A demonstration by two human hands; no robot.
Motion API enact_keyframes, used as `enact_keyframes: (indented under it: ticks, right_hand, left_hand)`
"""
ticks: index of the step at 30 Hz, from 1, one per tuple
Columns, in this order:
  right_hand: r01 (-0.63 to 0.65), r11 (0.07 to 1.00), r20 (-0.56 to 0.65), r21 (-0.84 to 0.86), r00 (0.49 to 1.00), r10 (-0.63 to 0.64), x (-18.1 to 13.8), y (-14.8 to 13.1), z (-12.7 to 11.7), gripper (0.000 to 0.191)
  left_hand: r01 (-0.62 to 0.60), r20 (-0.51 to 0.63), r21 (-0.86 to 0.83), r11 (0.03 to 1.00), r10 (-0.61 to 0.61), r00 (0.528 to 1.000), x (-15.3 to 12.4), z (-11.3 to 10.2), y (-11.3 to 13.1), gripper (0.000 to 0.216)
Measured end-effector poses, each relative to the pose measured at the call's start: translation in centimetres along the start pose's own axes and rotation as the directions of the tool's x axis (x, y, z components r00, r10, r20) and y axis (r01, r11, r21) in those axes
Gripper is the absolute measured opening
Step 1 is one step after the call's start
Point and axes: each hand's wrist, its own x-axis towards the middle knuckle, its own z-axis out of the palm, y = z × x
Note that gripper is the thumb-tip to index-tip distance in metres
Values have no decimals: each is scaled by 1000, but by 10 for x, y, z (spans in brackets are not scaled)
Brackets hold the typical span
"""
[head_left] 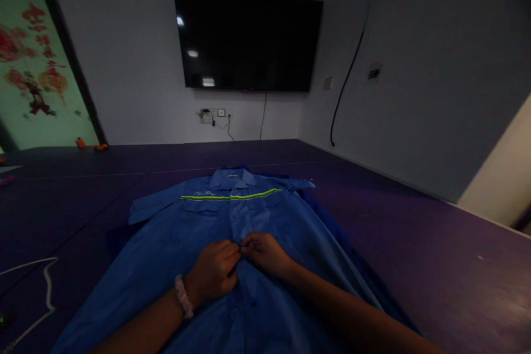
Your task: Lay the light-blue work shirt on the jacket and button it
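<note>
A blue short-sleeved work shirt (207, 232) lies spread out, collar away from me, with a yellow-green stripe across the chest and white letters above it. At its front placket both my hands meet. My left hand (216, 266), with a pink scrunchie (183, 297) on the wrist, is closed on the placket's edge. Against it, my right hand (265, 253) pinches the other side of the placket. Whatever button sits between the fingertips is hidden. Beneath the shirt, darker blue cloth (332, 227) shows at the sides.
Purple flooring (415, 249) surrounds the shirt. A white cable (48, 282) lies at the left. On the far wall hangs a black television (249, 38), with sockets and wires below. Small orange objects (81, 143) rest near the patterned door (37, 72). A black cable (352, 61) hangs at the right.
</note>
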Motion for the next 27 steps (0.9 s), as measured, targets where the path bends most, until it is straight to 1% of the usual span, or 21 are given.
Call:
enact_keyframes:
  ticks: [7,11,13,16,19,23,27]
  right_hand:
    - [4,1000,5,-17,1000,-4,1,2,0,9]
    - [-10,1000,7,-8,1000,10,0,-1,0,7]
    - [-4,999,10,-33,1000,5,-1,-4,0,6]
    - [46,993,4,-112,999,-45,-2,-7,0,6]
    - [85,983,6,-165,996,-85,-2,-5,0,8]
    - [109,973,6,-202,994,-110,-1,0,1,10]
    - [119,960,-15,-254,992,-127,1,2,0,8]
  left_hand:
    - [23,24,5,1000,-23,999,0,1,0,19]
    - [19,20,-11,1000,-19,1000,0,-1,0,19]
    - [22,15,-12,1000,-22,1000,1,-2,1,20]
    - [18,14,-3,1000,-18,1000,0,-2,0,21]
    - [-37,22,10,999,37,999,-2,1,-1,19]
    - [-168,53,21,986,166,985,-5,2,-2,12]
    - [-269,54,35,963,267,962,-6,-4,7,11]
